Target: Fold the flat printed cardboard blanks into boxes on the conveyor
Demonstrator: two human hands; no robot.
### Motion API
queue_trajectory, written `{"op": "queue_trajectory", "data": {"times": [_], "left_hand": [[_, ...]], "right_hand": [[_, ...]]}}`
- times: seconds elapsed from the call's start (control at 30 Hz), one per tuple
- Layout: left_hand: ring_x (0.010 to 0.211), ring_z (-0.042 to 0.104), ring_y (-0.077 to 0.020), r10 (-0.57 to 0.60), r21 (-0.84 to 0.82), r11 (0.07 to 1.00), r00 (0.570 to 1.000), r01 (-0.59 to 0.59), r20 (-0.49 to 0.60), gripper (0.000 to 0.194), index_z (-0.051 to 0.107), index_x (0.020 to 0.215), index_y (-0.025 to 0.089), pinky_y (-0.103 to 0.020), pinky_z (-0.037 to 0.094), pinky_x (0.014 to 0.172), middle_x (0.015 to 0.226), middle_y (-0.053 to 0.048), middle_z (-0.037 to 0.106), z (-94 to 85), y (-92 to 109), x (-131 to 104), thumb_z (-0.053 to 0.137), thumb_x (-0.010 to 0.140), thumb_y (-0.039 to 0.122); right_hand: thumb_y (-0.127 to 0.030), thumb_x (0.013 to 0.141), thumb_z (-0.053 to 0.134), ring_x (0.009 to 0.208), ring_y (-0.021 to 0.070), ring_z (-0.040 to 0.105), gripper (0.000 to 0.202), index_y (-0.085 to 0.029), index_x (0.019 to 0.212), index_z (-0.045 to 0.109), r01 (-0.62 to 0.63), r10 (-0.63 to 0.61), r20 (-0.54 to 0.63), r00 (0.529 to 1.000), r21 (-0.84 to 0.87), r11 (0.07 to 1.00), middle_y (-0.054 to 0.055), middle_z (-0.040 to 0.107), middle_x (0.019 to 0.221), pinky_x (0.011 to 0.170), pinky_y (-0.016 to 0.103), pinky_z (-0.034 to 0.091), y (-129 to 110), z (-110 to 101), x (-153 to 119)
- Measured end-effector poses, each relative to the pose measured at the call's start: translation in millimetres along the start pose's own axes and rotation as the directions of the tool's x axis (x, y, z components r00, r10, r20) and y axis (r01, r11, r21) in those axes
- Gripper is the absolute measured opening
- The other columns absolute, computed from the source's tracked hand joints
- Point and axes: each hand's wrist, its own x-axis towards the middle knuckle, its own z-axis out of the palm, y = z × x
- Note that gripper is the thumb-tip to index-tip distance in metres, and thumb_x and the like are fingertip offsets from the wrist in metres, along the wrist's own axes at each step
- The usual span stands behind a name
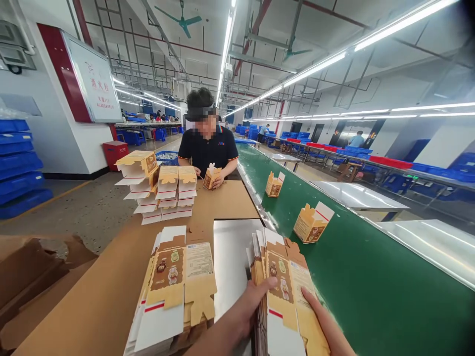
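At the bench's [230, 257] near edge, both hands grip one stack of flat cartons [282, 291]: left hand [252, 304] thumb on top, right hand [319, 316] fingers clamped alongside. Loosely held, the slick cartons could fan out and slide onto the conveyor [371, 277].

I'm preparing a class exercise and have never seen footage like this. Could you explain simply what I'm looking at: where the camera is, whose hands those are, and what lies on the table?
There is no machine arm here. The single picture comes from a camera worn on a person's head, looking forward and down, so the two bare hands at the bottom are the wearer's own. The left hand and right hand hold a stack of flat cartons, printed cardboard not yet folded, standing on edge. A second stack of flat cartons lies beside it on the cardboard-covered table. Across the table a co-worker holds a folded box, next to piled cartons. To the right runs a green conveyor belt carrying two folded boxes, a nearer and a farther.
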Motion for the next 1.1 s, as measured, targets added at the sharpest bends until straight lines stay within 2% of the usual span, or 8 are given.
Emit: {"op": "queue_trajectory", "data": {"times": [0.13,0.3,0.4,0.57,0.7,0.87,1.0,1.1], "left_hand": [[0.096,0.067,-0.0288,0.181,0.081,0.981,0.983,-0.179,-0.026,0.052,0.052,0.105,0.014,-0.041,0.051,0.086,0.104,-0.014,0.07,10.2,-3.4,0.9,0.071,0.061,0.033],[0.115,0.056,-0.0324,0.457,0.195,0.865,0.886,-0.462,0.073,0.074,0.042,0.119,0.016,-0.039,0.045,0.098,0.12,-0.014,0.062,9.7,12.4,-24.5,0.073,0.052,0.027],[0.132,0.04,-0.0326,0.527,0.388,0.744,0.835,-0.543,0.159,0.087,0.039,0.13,0.021,-0.039,0.03,0.113,0.134,-0.011,0.052,-7.0,23.2,-33.6,0.076,0.051,0.029],[0.115,0.056,-0.0365,0.417,0.56,0.704,0.893,-0.436,0.172,0.056,0.059,0.099,0.021,-0.047,0.04,0.105,0.112,-0.015,0.065,-39.1,9.0,-4.5,0.077,0.055,0.049],[0.112,0.058,-0.0363,0.341,0.509,0.746,0.903,-0.428,0.26,0.084,0.049,0.12,0.021,-0.05,0.045,0.099,0.113,-0.017,0.065,-31.5,-5.3,12.7,0.076,0.051,0.061],[0.127,0.047,-0.0297,0.423,0.399,0.759,0.855,-0.515,0.299,0.109,0.018,0.14,0.021,-0.04,0.035,0.11,0.139,-0.016,0.048,9.1,8.6,-2.8,0.081,0.054,0.044],[0.121,0.054,-0.0282,0.428,0.339,0.818,0.886,-0.464,0.179,0.074,0.034,0.135,0.021,-0.041,0.044,0.102,0.133,-0.013,0.056,28.0,39.2,-27.7,0.066,0.073,0.048],[0.12,0.055,-0.0262,0.459,0.335,0.83,0.888,-0.446,0.046,0.065,0.041,0.132,0.026,-0.038,0.046,0.1,0.134,-0.007,0.057,22.6,73.7,-56.4,0.065,0.075,0.047]], "right_hand": [[-0.074,0.074,0.048,0.092,0.0351,0.07,0.083,-0.006,0.118,0.06,-0.196,0.19,0.078,0.979,0.084,0.977,0.018,0.076,0.086,0.085,0.046,0.055,-0.9,-13.0,0.4],[-0.068,0.067,0.063,0.098,0.0343,0.068,0.065,-0.018,0.108,0.068,0.134,-0.132,0.052,0.99,-0.019,0.991,0.012,0.075,0.096,0.092,0.045,0.05,-13.5,-11.0,7.7],[-0.064,0.054,0.076,0.1,0.0359,0.066,0.074,-0.021,0.113,0.064,0.439,-0.438,0.017,0.899,-0.015,0.899,0.012,0.073,0.102,0.092,0.047,0.048,-28.2,2.3,7.8],[-0.05,0.036,0.088,0.107,0.0353,0.061,0.103,-0.022,0.128,0.051,0.662,-0.658,0.084,0.748,-0.041,0.748,0.013,0.068,0.113,0.093,0.045,0.045,-47.6,17.3,7.3],[-0.052,0.039,0.086,0.107,0.0342,0.06,0.087,-0.021,0.116,0.06,0.616,-0.589,0.207,0.781,-0.103,0.781,0.011,0.067,0.114,0.094,0.046,0.044,-42.7,0.2,8.7],[-0.048,0.048,0.085,0.095,0.0361,0.066,0.057,-0.017,0.094,0.071,0.559,-0.532,0.175,0.829,-0.206,0.803,0.011,0.074,0.093,0.091,0.051,0.044,-29.8,-24.3,-4.1],[-0.056,0.068,0.07,0.095,0.0323,0.068,0.059,-0.016,0.112,0.065,0.3,-0.297,0.071,0.952,-0.042,0.953,0.012,0.074,0.098,0.094,0.048,0.046,-31.1,-1.4,-23.4],[-0.056,0.07,0.068,0.096,0.03,0.068,0.065,-0.017,0.122,0.059,0.183,-0.177,0.14,0.974,-0.025,0.983,0.011,0.073,0.103,0.093,0.043,0.048,-44.4,38.6,-31.7]]}}
